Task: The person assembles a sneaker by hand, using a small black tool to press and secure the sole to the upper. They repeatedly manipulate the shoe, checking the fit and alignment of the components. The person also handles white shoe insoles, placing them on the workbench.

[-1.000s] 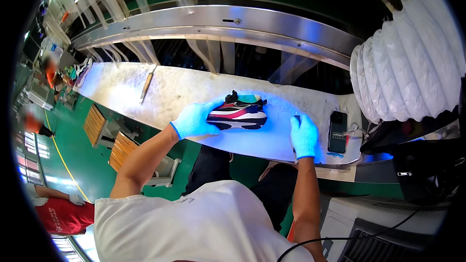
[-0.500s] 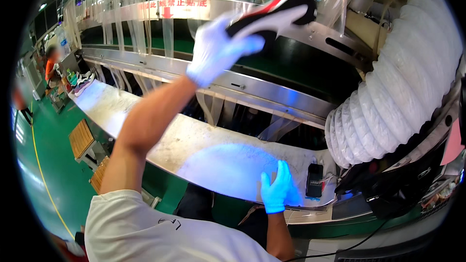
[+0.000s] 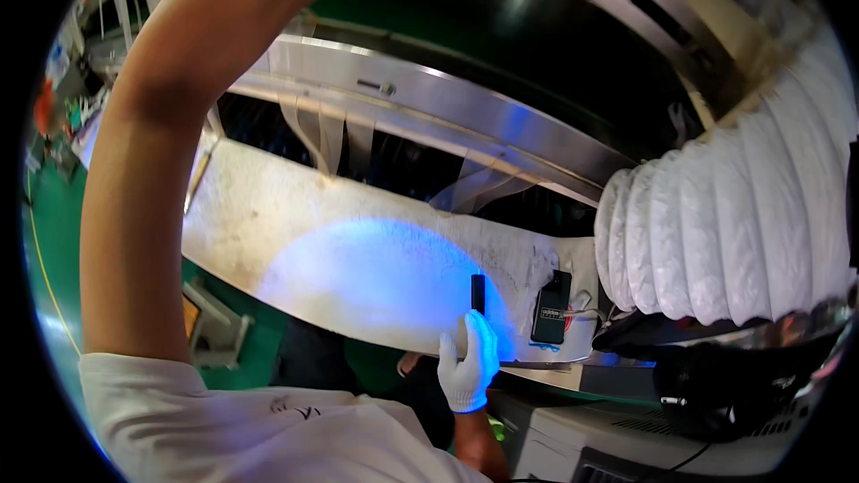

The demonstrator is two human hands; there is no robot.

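While gloved, right hand (image 3: 469, 365) grips bench edge (image 3: 376, 340).

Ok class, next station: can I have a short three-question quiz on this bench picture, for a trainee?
1. True or false: the left hand is in view.
2. What colour is the light patch on the bench? A red, B blue, C green.
3. Which flat dark thing lies on the bench just right of the right hand?

Key:
1. False: the left arm rises out past the top edge.
2. B.
3. The phone.
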